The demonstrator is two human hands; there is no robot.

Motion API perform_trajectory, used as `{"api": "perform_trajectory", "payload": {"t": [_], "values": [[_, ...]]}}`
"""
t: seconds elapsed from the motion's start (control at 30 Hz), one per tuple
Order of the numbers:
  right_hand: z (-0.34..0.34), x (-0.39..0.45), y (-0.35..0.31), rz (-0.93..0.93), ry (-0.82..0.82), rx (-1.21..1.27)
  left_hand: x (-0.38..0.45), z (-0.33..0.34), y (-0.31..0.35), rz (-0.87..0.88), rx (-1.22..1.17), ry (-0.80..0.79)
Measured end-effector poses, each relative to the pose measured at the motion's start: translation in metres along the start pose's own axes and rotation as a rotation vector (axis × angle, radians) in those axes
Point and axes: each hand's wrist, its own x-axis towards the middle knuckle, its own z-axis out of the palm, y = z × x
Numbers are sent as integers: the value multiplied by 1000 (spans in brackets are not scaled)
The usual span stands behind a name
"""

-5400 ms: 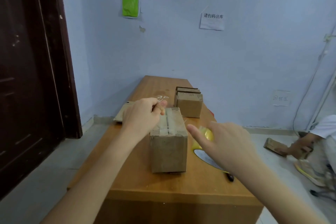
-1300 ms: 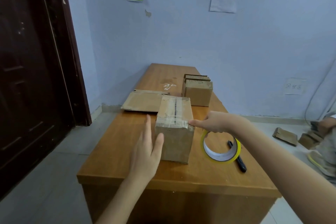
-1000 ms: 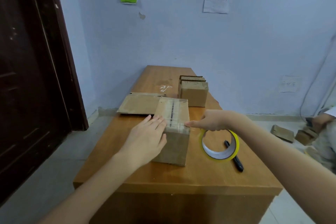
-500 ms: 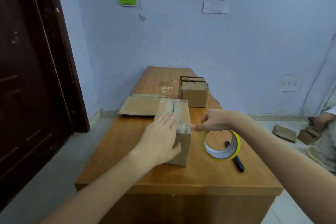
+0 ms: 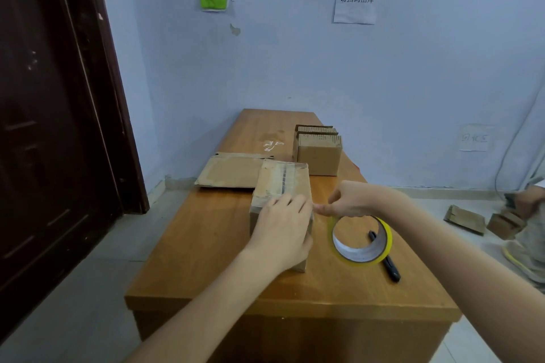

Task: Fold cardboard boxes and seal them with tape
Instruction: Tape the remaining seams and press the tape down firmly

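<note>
A: Cardboard box [image 5: 283, 186]: closed, brown, clear tape along its top seam and across the near end. It stands on the wooden desk [image 5: 206, 244].

B: Fingers?

A: Left hand [image 5: 281, 233] lies over the near top edge, fingers straight and together, pressing the tape. Right hand [image 5: 351, 199], just right of them, is curled; forefinger and thumb seem to pinch clear tape at the box corner.

B: Roll?

A: Yellow tape roll [image 5: 361, 240] hangs below the right hand; black pen [image 5: 385, 256] beside it.

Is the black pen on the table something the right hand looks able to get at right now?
Probably yes. The black pen lies in the open on the table, just below the right hand. But that hand is pinching tape and the tape roll hangs right beside the pen.
</note>
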Motion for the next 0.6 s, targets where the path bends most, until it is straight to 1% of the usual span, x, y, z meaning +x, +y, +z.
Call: {"api": "perform_trajectory", "payload": {"t": [0.07,0.13,0.27,0.33,0.47,0.53,0.6], "values": [[-2,-1,-1,3,1,-10,6,2,4,-16,16,3],[-2,-2,0,5,14,-27,7,7,7,-27,-22,-17],[4,-2,1,16,64,-71,0,13,4,-4,-26,-29],[6,-1,2,2,59,-61,0,14,0,12,-18,-16],[14,-1,14,-26,6,122,6,15,-9,15,-66,0],[23,-5,25,-82,36,195,8,15,-13,34,-84,2],[36,-9,39,-181,91,314,10,16,-14,51,-117,2]]}}
